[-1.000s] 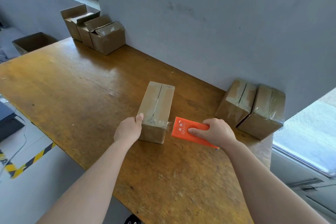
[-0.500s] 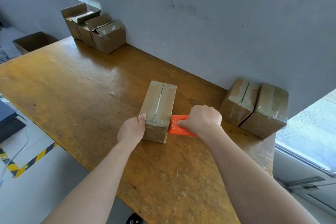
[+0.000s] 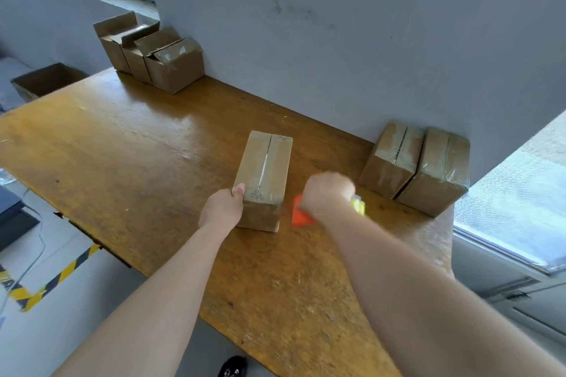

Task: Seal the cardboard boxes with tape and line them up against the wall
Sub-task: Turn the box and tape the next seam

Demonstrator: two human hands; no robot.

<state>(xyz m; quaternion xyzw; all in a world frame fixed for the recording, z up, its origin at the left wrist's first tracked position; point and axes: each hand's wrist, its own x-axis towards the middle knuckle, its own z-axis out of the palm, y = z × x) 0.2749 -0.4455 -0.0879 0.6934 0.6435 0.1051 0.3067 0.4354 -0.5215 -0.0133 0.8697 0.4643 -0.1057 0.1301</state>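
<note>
Two hands in view. The left hand (image 3: 222, 210) grips the near-left corner of the brown cardboard box (image 3: 263, 174), thumb on the top edge. The right hand (image 3: 326, 193) is fisted round the flat orange plastic tape cutter (image 3: 298, 219).

The box sits mid-way along the worn wooden table (image 3: 122, 147), long side pointing at the grey painted wall (image 3: 337, 40) and well apart from it. A tape sheen runs along its top seam.

- **Room:** there is bare tabletop between the box and the wall, and a wide stretch to its left. The table's near edge is close behind the box.
- **Right side:** two taped cardboard boxes (image 3: 416, 168) touch each other and the wall at the table's right end, the outer one just beside the table edge. The right hand is in the gap between them and the box.
- **Far left:** three open-flapped cardboard boxes (image 3: 153, 52) stand in a row against the wall.

**Hard to read:**
- The right hand is motion-blurred.
- The fist covers most of the cutter. Only an orange corner and a yellow-green tip (image 3: 359, 206) show.
- Can't tell if the cutter touches the table.
- The left fingers are hidden behind the box side.

**Against 0.5 s ago:** the cutter was touching the box's near-right side and is now clear of it, off to the right. The left hand and the box haven't moved.
</note>
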